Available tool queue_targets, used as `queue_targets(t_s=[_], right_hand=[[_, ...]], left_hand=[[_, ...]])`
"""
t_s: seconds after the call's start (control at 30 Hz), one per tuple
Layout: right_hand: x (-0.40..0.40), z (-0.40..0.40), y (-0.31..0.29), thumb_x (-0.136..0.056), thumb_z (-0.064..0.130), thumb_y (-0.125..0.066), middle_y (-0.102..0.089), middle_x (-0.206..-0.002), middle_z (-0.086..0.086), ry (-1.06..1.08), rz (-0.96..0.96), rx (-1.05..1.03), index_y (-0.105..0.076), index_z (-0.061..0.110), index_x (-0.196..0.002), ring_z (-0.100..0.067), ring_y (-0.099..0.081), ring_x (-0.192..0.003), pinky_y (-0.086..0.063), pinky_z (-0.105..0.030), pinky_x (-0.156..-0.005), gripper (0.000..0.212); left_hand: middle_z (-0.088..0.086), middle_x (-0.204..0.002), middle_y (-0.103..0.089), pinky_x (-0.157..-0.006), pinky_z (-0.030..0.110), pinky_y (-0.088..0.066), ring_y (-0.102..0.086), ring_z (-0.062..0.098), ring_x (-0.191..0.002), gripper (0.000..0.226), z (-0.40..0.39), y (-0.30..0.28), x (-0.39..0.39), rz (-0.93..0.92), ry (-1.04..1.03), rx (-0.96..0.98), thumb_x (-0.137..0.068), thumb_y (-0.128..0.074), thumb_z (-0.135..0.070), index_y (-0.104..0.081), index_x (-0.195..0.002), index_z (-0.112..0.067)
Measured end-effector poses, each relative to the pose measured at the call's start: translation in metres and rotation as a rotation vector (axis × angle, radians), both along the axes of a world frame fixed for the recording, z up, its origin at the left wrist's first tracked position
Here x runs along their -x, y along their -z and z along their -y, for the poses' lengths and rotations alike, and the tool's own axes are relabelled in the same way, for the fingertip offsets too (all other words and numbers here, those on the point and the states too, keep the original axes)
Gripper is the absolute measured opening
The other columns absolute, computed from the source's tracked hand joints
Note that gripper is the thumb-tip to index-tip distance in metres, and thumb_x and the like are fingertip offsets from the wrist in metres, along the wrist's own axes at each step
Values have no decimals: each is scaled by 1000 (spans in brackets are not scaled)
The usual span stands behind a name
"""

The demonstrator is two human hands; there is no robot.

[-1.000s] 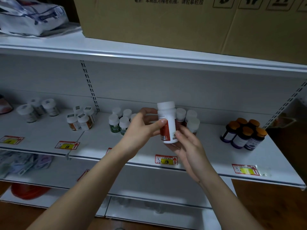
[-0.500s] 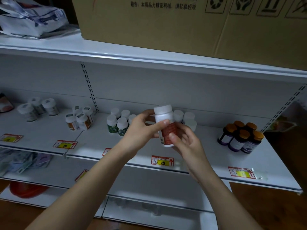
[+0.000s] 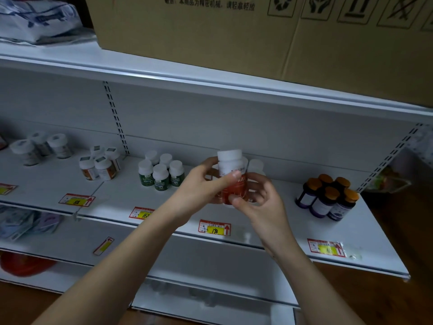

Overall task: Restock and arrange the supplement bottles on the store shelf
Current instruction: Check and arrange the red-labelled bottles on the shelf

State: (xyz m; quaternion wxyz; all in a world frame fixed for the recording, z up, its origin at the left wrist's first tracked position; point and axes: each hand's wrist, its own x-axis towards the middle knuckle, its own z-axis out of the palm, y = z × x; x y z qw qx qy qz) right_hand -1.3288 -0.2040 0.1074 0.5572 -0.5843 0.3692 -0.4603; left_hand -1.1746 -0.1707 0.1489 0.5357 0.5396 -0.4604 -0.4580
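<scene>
Since a second ago, both hands have brought the red-labelled supplement bottle lower and a little further in toward the shelf, and its red label now faces me more squarely. I hold it upright, white cap on top, its long axis standing nearly vertical above the shelf board. My left hand wraps its upper part from the left, thumb laid across the front just under the cap, fingers curled behind. My right hand pinches the lower part from the right, thumb on the red label near the base, fingers curled round the far side. So both hands are clamped on the one bottle, which sits between them, in the air just in front of the white-capped bottles of the same row, above the price tag marked 198. The green-labelled bottles stand to the left, the orange-capped purple bottles well apart to the right. As I judge it, the move ahead is straight down and slightly back, keeping the bottle vertical; the right hand, at the base, is the nearer to the board.
</scene>
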Motion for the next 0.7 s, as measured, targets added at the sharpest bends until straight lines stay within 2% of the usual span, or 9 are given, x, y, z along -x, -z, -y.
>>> queue_targets(t_s=[0.07,0.13,0.27,0.33,0.4,0.5,0.63,0.7], right_hand=[[3,2,1,-75,4,-82,-70,-112,5,-3,-45,19,-59,24,-120,-13,-67,-107,-55,-38,-96,54],[5,6,1,-76,9,-83,-70,-112,4,-13,-54,34,-60,26,-120,-15,-67,-107,-55,-39,-94,52],[11,15,-8,-83,27,-75,-72,-109,-1,-77,2,-58,-63,31,-116,-18,-70,-103,-59,-33,-79,35],[15,20,-15,-79,37,-71,-71,-111,-6,-136,5,-98,-64,31,-117,-17,-71,-102,-60,-33,-75,40],[14,24,-19,-81,35,-70,-72,-111,-5,-177,-16,-105,-65,29,-118,-17,-71,-102,-61,-36,-77,37],[12,26,-19,-90,23,-68,-73,-109,-2,-186,-26,-101,-65,27,-117,-16,-71,-101,-61,-35,-76,27],[9,27,-19,-89,18,-70,-75,-101,-1,-134,-28,-78,-66,28,-111,-16,-72,-98,-62,-34,-74,25],[6,27,-16,-88,17,-72,-75,-100,-1,-101,-52,-53,-67,30,-109,-17,-71,-98,-62,-38,-77,25]], left_hand=[[18,-112,-63,-66,32,-61,-72,16,-84,32,2,1,4,8,-12,13,-89,-72,-24,-64,-120,-23],[18,-114,-63,-65,31,-60,-73,20,-86,34,3,3,5,-1,-13,17,-90,-71,-21,-63,-123,-20],[13,-117,-65,-74,34,-61,-71,25,-100,41,5,5,2,-21,-14,-3,-88,-72,-19,-59,-126,-23],[10,-117,-66,-80,36,-61,-71,22,-101,38,7,4,0,-41,0,-9,-88,-71,-18,-59,-123,-24],[7,-115,-68,-79,32,-61,-72,20,-100,34,8,2,-1,-54,24,-10,-90,-70,-16,-60,-122,-20],[4,-114,-71,-78,27,-60,-72,16,-98,32,10,0,-1,-38,56,-22,-91,-68,-16,-62,-122,-17],[-8,-111,-70,-84,40,-61,-71,11,-98,30,12,-1,-4,62,64,-74,-88,-71,-32,-62,-117,-31],[-4,-112,-69,-79,42,-62,-71,13,-97,34,13,0,-7,62,55,-93,-87,-72,-34,-62,-119,-31]])
